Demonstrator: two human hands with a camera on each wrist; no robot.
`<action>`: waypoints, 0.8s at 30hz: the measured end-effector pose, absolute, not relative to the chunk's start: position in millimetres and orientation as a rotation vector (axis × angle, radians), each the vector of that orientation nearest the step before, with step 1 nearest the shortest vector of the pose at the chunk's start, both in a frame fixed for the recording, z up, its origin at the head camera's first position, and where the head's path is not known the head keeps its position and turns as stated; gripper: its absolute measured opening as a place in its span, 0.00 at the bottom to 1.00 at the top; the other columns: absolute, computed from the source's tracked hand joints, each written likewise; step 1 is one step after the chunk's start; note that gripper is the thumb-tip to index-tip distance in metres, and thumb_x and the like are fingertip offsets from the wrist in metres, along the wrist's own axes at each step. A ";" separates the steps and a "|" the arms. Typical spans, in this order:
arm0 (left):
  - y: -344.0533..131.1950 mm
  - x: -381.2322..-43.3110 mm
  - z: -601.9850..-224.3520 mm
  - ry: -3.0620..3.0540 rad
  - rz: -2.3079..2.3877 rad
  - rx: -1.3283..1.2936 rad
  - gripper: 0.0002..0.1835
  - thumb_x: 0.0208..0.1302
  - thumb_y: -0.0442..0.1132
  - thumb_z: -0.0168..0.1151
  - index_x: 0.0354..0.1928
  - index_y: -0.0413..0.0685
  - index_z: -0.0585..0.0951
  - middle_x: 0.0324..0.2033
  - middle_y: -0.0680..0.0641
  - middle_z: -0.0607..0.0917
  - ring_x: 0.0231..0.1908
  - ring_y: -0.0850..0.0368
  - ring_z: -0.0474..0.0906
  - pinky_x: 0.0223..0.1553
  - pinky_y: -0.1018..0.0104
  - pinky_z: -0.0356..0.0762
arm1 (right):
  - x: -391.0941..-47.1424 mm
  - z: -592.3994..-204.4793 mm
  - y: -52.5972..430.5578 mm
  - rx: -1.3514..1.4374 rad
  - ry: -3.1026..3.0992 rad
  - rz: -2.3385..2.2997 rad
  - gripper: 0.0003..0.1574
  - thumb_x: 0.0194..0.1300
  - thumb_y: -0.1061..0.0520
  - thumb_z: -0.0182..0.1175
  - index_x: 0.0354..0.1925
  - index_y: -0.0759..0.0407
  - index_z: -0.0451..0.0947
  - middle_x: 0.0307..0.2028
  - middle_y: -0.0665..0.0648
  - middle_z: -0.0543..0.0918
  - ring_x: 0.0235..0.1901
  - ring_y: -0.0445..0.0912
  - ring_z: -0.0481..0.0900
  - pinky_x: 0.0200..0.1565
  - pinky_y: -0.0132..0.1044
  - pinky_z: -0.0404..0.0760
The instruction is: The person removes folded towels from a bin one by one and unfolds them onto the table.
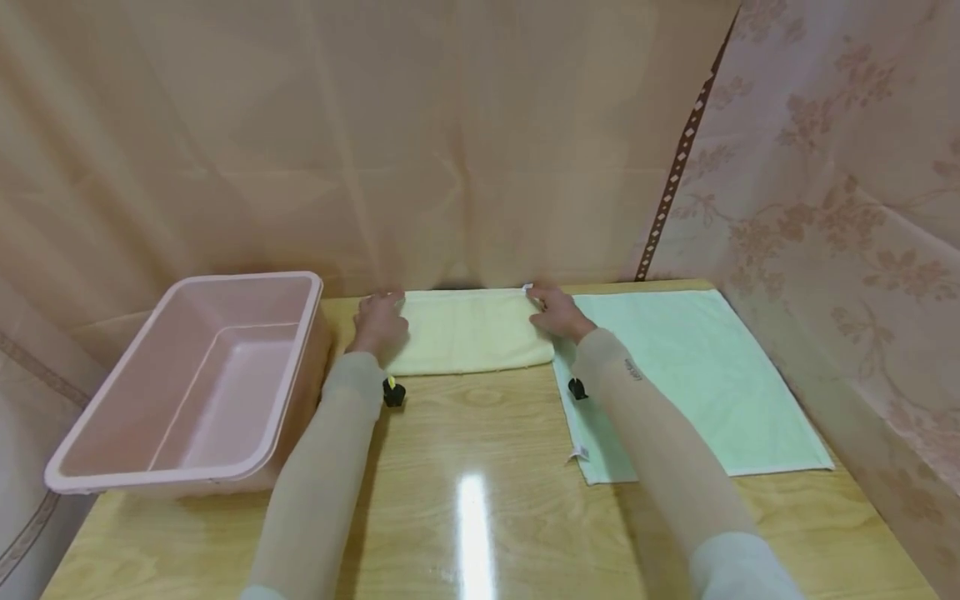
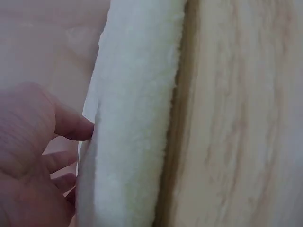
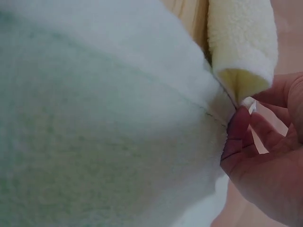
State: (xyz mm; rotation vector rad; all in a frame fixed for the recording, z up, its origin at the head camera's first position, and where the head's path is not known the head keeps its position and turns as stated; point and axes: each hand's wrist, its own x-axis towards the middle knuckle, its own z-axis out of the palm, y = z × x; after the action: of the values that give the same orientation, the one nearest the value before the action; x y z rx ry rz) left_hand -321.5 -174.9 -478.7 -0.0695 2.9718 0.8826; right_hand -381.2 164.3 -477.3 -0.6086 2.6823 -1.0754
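A pale yellow towel [image 1: 471, 333], folded into a long strip, lies along the table's back edge. My left hand [image 1: 380, 323] is at its far left corner; in the left wrist view the thumb and fingers pinch the towel's edge [image 2: 135, 113]. At the far right corner, beside a small white tag [image 1: 527, 287], my right hand [image 1: 559, 313] pinches the cloth. The right wrist view shows the fold's open end [image 3: 244, 78] just above those fingertips. A mint green towel [image 1: 682, 367] lies spread flat beneath my right forearm, its left edge meeting the yellow one.
A pink plastic basin [image 1: 296, 392] stands at the left of the wooden table [image 1: 480, 450]. Beige curtain [image 1: 450, 142] hangs right behind the table, and a floral cloth [image 1: 847, 192] hangs along the right side.
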 end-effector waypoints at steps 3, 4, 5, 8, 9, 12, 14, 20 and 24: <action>-175.9 -323.4 -478.2 2.945 0.764 -0.017 0.32 0.65 0.34 0.47 0.74 0.44 0.66 0.77 0.34 0.55 0.74 0.28 0.45 0.66 0.32 0.47 | -380.5 -474.8 162.1 -0.630 2.721 -0.995 0.37 0.64 0.69 0.58 0.71 0.68 0.66 0.74 0.70 0.60 0.72 0.65 0.58 0.69 0.61 0.59; -175.6 -324.3 -477.6 2.927 0.757 -0.019 0.33 0.65 0.35 0.47 0.74 0.45 0.65 0.77 0.34 0.53 0.74 0.29 0.44 0.66 0.32 0.46 | -380.2 -474.5 161.9 -0.629 2.732 -0.980 0.37 0.64 0.69 0.58 0.72 0.68 0.66 0.75 0.70 0.59 0.73 0.65 0.57 0.70 0.62 0.57; -175.2 -325.3 -477.4 2.912 0.744 -0.024 0.33 0.65 0.35 0.47 0.75 0.45 0.64 0.78 0.35 0.52 0.74 0.29 0.43 0.66 0.33 0.46 | -379.8 -474.2 161.5 -0.632 2.741 -0.966 0.38 0.65 0.69 0.59 0.72 0.70 0.65 0.75 0.70 0.58 0.73 0.65 0.56 0.70 0.63 0.54; -172.1 -325.2 -474.2 2.904 0.723 -0.047 0.33 0.66 0.36 0.49 0.75 0.46 0.64 0.77 0.37 0.54 0.73 0.30 0.45 0.64 0.34 0.48 | -378.6 -475.0 160.1 -0.634 2.775 -0.920 0.38 0.65 0.68 0.59 0.72 0.70 0.64 0.74 0.71 0.59 0.73 0.65 0.56 0.71 0.62 0.50; -171.1 -325.1 -473.7 2.907 0.716 -0.060 0.34 0.65 0.36 0.50 0.75 0.46 0.64 0.76 0.37 0.55 0.73 0.30 0.46 0.64 0.35 0.49 | -378.3 -475.5 159.3 -0.638 2.784 -0.907 0.39 0.65 0.67 0.59 0.72 0.70 0.63 0.74 0.71 0.60 0.73 0.65 0.56 0.71 0.62 0.49; -166.8 -323.7 -471.5 2.926 0.699 -0.083 0.33 0.65 0.36 0.51 0.74 0.46 0.64 0.76 0.38 0.56 0.72 0.31 0.47 0.63 0.35 0.50 | -376.2 -475.5 158.5 -0.600 2.775 -0.922 0.40 0.66 0.67 0.59 0.74 0.68 0.61 0.74 0.70 0.59 0.73 0.66 0.55 0.71 0.60 0.50; -164.6 -323.0 -470.9 2.938 0.694 -0.090 0.34 0.64 0.35 0.52 0.75 0.47 0.64 0.75 0.37 0.57 0.72 0.31 0.48 0.63 0.35 0.50 | -375.1 -475.0 157.6 -0.571 2.771 -0.938 0.40 0.67 0.67 0.58 0.75 0.66 0.61 0.75 0.69 0.59 0.72 0.67 0.55 0.70 0.60 0.51; -162.3 -321.1 -473.8 2.940 0.692 -0.091 0.33 0.65 0.34 0.53 0.74 0.47 0.65 0.72 0.35 0.59 0.70 0.32 0.50 0.63 0.35 0.49 | -374.8 -477.8 156.8 -0.518 2.776 -0.891 0.38 0.69 0.66 0.57 0.75 0.64 0.61 0.72 0.71 0.62 0.68 0.68 0.58 0.69 0.59 0.56; -163.8 -323.7 -478.7 2.953 0.702 -0.116 0.34 0.64 0.32 0.53 0.74 0.49 0.65 0.70 0.36 0.60 0.68 0.32 0.49 0.60 0.36 0.47 | -376.6 -479.2 155.7 -0.511 2.781 -0.870 0.37 0.69 0.66 0.56 0.75 0.64 0.63 0.70 0.71 0.65 0.67 0.66 0.60 0.69 0.57 0.58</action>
State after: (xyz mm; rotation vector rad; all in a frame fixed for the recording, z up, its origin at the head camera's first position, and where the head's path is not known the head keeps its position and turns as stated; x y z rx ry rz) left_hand -323.7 -163.8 -478.7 -0.1164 2.9534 0.7018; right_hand -376.6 155.7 -479.2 -0.5110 2.7808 -0.8697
